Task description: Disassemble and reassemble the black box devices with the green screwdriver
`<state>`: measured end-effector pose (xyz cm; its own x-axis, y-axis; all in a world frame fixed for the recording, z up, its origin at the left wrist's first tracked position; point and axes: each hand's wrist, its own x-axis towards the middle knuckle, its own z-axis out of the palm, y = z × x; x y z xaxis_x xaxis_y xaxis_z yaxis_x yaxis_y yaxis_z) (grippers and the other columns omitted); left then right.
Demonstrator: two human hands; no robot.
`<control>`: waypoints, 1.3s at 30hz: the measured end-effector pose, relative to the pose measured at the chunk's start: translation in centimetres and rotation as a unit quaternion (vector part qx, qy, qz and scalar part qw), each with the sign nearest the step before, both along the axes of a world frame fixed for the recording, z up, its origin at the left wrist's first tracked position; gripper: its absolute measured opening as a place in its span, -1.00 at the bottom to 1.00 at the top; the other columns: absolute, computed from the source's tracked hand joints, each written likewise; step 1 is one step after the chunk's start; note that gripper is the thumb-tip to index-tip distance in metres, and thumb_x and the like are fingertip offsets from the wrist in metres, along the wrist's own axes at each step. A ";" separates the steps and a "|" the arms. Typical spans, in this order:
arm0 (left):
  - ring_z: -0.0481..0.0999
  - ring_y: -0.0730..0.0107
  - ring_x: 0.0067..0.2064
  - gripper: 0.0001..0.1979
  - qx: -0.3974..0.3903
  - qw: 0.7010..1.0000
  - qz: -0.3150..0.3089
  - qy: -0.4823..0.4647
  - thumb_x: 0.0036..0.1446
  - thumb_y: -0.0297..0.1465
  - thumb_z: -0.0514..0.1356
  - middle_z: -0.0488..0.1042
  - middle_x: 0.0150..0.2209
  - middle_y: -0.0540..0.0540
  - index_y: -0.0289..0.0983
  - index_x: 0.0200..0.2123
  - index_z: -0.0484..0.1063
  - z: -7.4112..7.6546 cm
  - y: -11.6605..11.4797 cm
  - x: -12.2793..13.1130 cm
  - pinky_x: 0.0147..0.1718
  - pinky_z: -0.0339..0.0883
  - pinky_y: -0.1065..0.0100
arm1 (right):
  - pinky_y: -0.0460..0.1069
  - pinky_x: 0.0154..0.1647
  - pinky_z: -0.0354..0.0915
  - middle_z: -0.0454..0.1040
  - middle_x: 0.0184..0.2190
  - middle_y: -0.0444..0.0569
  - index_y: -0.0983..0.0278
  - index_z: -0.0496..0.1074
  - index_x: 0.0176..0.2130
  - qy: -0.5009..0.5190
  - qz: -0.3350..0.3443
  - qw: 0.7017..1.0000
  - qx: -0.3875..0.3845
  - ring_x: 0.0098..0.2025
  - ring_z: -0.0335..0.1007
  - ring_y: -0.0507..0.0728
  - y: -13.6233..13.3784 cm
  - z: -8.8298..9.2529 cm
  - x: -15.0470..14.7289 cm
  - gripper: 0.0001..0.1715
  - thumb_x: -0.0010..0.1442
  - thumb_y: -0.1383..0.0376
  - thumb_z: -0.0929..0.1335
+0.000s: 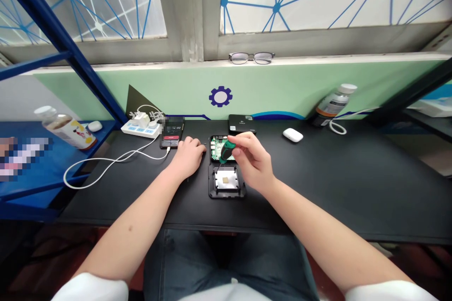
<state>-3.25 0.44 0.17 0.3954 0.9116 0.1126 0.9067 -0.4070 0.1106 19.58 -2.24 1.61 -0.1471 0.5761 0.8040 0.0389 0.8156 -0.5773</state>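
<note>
Right hand (251,160) pinches a green screwdriver (226,149) over the open box (221,147), left hand (189,155) resting loosely curled on the table (353,178) beside it, gripping nothing.

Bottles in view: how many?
2. One bottle lies on the blue shelf, far left; the other bottle leans on the green wall, right rear of the desk. None seems hidden.

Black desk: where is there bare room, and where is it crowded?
Widest bare patch: the desk right of the right hand holding the screwdriver, in front of the earbud case and bottle. A smaller one: between the white cable and the front edge. Crowded: centre, around the phone, power strip, opened device, loose cover and left hand.
</note>
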 end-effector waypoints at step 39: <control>0.34 -0.02 0.06 -0.71 0.021 0.999 -0.025 -0.002 0.45 -0.48 0.11 0.56 -0.03 -0.24 -0.18 0.00 0.63 -1.2 0.4 -0.2 -0.10 0.21 0.05 | 0.12 0.00 0.64 0.59 0.08 -0.06 0.03 0.48 0.02 0.108 0.127 0.980 -0.106 -0.07 0.69 0.09 0.0 -0.1 -1.5 -0.70 0.38 0.38 0.47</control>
<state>-3.46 0.87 -1.04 0.4397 0.8853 0.1510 0.8849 -0.4558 0.0958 18.09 -2.28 1.46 -0.1470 0.7002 0.6986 -0.2904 0.6446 -0.7072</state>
